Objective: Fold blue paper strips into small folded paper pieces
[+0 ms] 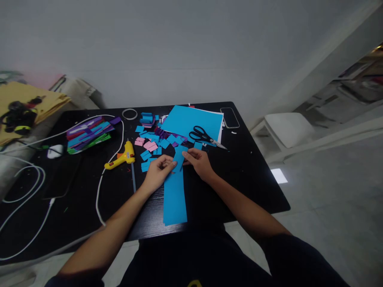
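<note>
My left hand (161, 169) pinches the left edge of a piece of blue paper (179, 155) between thumb and fingers. On the opposite side, my right hand (199, 161) grips the same piece near its top right, thumb in front. Below it, a long blue paper strip (175, 201) runs down toward the table's front edge; whether it is joined to the held piece I cannot tell. Small cut blue pieces (164, 143) and pink pieces (150, 146) lie scattered just beyond my hands. Scissors (205, 137) with black handles rest on a blue sheet (194, 119).
A yellow glue gun (125, 156) stands left of my hands, near a white cable (101, 179). Stacked coloured paper strips (88, 133) sit farther left. A roll of tape (129, 114) and a phone (229, 118) lie toward the back. A white stool (289, 127) stands right of the black table (239, 175).
</note>
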`<state>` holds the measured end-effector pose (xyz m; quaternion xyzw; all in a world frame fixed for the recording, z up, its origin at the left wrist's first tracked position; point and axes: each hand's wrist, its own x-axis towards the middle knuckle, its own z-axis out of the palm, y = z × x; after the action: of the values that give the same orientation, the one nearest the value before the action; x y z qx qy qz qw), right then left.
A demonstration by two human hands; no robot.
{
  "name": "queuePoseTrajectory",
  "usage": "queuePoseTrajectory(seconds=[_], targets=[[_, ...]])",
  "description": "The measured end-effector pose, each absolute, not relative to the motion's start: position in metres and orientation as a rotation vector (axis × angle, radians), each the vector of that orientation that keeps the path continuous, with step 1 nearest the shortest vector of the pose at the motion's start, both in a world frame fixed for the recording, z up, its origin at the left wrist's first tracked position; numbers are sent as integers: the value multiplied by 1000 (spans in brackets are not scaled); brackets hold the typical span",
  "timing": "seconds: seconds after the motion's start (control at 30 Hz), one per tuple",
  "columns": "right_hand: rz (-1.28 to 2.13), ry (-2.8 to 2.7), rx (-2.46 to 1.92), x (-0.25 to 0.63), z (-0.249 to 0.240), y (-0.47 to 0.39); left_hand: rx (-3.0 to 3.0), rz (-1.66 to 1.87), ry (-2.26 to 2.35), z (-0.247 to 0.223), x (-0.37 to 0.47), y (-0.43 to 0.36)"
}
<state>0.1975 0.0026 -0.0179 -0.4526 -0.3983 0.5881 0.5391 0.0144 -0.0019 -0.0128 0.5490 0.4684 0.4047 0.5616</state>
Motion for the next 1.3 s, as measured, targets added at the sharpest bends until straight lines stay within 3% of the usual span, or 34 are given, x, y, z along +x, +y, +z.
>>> queuePoseTrajectory(seconds=[0.5, 0.87, 1.0, 1.3], targets=[[1379, -1131, -1023, 198, -27, 2, 1233, 1073, 1106, -18, 12, 1], [1468, -1018, -1055, 203, -25, 2, 1902, 1156, 1499, -4, -15, 5], [1490, -1000, -1070, 206, -21, 0, 2173, 961, 1765, 9, -36, 15], [1511, -958, -1073, 205, -19, -2, 2456, 279, 1770, 14, -49, 11]])
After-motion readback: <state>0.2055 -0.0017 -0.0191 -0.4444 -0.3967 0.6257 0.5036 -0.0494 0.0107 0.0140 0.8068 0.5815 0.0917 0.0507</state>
